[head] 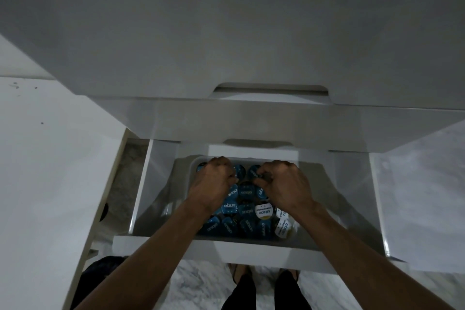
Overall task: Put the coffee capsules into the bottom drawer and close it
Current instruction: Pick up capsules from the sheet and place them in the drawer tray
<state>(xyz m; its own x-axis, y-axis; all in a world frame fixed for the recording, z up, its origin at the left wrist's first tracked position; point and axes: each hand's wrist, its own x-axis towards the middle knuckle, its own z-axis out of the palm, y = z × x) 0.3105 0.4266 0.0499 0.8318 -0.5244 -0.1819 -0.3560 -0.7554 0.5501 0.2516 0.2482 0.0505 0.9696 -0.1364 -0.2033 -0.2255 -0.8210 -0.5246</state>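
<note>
Bottom drawer (pixel 251 250) is pulled out toward the lower middle of the frame, its long axis running left to right. Its front panel sits nearest the camera, just above the feet.

Inside it sits a grey tray (pixel 183 166), filled with coffee capsules (pixel 245 210). They lie lids up in rows, mostly blue, with a few white ones at the right end.

Left hand (pixel 214 185) and right hand (pixel 284 185) are both down in the tray at its far end, toward the middle of the frame. They are near each other, with capsules showing in the gap between them.

Fingers of both hands are curled under. The right fingertips (pixel 263 178) seem to pinch a dark capsule. I cannot tell whether the left holds one or only rests on the pile.

I judge the loading nearly done; what remains is letting go and closing.

The relation that matters: the front panel lies below both hands in the frame, back along the forearms. Both must lift clear of the tray first. Neither hand is clearly nearer to it. The push should run up the frame, across the drawer's long axis.

Risk as I see it: a capsule sitting high could catch under the drawer above (pixel 276 123).
</note>
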